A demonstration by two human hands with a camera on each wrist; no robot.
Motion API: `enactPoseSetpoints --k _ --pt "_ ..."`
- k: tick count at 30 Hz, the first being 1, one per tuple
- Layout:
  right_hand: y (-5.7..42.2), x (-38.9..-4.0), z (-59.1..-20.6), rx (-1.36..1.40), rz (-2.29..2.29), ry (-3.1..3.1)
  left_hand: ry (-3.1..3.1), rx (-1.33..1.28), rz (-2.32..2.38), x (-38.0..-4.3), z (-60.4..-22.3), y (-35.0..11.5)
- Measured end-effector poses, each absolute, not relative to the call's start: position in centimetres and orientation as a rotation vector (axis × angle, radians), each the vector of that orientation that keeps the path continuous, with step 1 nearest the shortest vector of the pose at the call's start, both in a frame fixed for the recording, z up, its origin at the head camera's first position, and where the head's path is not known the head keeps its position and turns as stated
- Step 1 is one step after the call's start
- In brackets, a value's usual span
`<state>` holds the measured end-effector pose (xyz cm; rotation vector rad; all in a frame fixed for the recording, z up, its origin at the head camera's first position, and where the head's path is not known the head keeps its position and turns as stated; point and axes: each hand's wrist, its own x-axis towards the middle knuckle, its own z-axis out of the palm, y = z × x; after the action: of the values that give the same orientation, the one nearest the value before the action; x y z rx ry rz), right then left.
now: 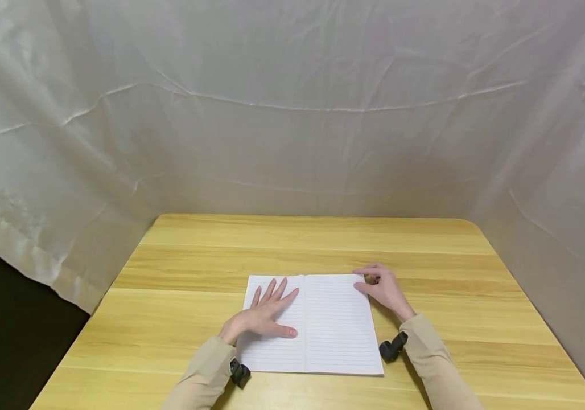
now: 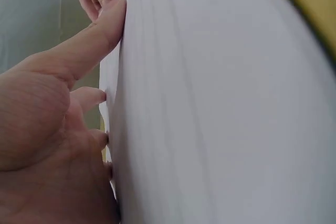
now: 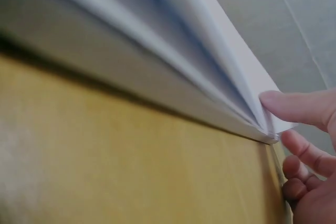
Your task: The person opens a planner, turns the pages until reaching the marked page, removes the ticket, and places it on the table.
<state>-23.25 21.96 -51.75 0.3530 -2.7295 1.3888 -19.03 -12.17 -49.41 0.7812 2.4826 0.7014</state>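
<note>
An open lined notebook point(image 1: 341, 324) lies flat, its centre fold running away from me. My left hand point(image 1: 267, 319) rests on the left page, fingers spread and straight; its thumb point(image 2: 100, 35) touches the paper in the left wrist view. At the far right corner, my right hand point(image 1: 382, 287) pinches a page point(image 3: 247, 61) between thumb and index finger. That page's corner shows between the two fingertips in the right wrist view, while its edge bows up from the sheets beneath. The other right fingers curl beside the corner.
The notebook lies on a wood-grain table point(image 1: 169, 336) with rounded far corners. Pale grey fabric point(image 1: 313, 148) hangs behind the table and along both sides. Each wrist wears a small black camera point(image 1: 392, 347) over a beige sleeve point(image 1: 433, 353). A dark area point(image 1: 11, 330) shows at the lower left.
</note>
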Motion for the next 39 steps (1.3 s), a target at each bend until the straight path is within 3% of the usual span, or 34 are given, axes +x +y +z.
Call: enactPoseSetpoints --k 14,27,39 --pt "22.2 -23.0 -51.7 0.239 1.42 -2.653 2.475 0.782 0.695 -19.0 -49.3 -12.0" --pt "22.0 -21.3 -50.8 0.374 1.5 -2.689 2.501 0.78 0.729 -19.0 -49.5 -12.0" --pt "21.1 -20.3 -50.1 0.693 1.716 -2.747 2.519 0.788 1.035 -18.8 -49.9 -12.2"
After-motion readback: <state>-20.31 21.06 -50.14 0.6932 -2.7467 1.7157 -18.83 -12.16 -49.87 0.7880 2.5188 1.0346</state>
